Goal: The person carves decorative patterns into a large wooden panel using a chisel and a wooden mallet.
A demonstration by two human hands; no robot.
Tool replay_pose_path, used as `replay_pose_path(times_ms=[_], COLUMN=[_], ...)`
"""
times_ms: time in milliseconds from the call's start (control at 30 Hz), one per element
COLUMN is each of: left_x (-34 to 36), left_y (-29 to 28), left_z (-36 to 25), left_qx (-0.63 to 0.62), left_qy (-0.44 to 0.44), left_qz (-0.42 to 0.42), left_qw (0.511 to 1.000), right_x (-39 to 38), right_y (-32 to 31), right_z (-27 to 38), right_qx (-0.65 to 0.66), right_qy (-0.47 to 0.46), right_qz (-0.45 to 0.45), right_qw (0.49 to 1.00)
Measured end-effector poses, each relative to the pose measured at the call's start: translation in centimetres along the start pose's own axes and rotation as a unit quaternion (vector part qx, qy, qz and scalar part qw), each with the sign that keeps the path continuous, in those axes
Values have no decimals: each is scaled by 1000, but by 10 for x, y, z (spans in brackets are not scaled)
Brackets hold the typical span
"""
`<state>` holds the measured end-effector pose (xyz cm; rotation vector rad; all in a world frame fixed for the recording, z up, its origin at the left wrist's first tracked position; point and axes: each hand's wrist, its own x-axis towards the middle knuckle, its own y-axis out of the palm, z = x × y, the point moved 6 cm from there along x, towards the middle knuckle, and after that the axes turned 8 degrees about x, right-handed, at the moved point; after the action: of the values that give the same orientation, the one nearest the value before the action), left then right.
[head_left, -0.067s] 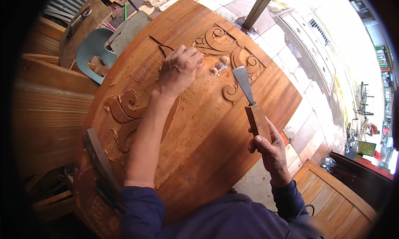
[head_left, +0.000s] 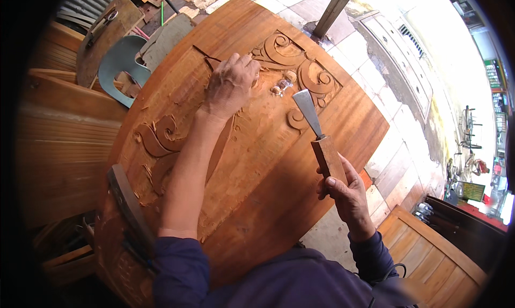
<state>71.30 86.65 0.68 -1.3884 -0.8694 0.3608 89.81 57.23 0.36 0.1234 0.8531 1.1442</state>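
A carved wooden panel [head_left: 273, 184] lies before me, with scroll reliefs and a recessed ground strewn with shavings. My left hand [head_left: 232, 84] rests over the far part of the carving, its fingers curled down and closed; what they hold, if anything, is hidden. In my right hand [head_left: 347, 189] is a wood chisel [head_left: 328, 157], gripped by its square wooden handle. Its flared steel blade points up and away, held above the panel. Between the left hand and the blade sits a small clear plastic bag [head_left: 281, 87] with small brownish things in it.
A long dark wooden bar [head_left: 129, 201] lies on the panel's near left edge. Stacked boards [head_left: 70, 158] and a grey-blue plastic chair [head_left: 110, 72] stand left. A post [head_left: 335, 10] rises beyond the far edge. A slatted wooden panel [head_left: 429, 249] is at lower right.
My right hand has shifted slightly left with the chisel, whose blade tilts more leftward. My left hand has edged a little left and away from me, still closed.
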Motion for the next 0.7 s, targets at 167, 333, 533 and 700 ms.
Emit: replay_pose_path(times_ms=[167, 333, 533, 700], left_x=[-12, -58, -62, -59], left_y=[-33, -43, -8, -4], left_z=[44, -101, -131, -123], left_qx=[85, -288, -409, -459], left_qy=[-166, 38, 66, 66], left_qz=[-244, -169, -12, -5], left_qw=[952, 942, 910, 886], right_x=[-12, -4, 3, -1], right_y=[3, 12, 55, 76], right_z=[-8, -18, -9, 5], right_qx=[-119, -257, -275, -256], right_qy=[35, -8, 29, 61], right_qz=[8, 5, -22, -32], right_qw=[992, 966, 961, 964])
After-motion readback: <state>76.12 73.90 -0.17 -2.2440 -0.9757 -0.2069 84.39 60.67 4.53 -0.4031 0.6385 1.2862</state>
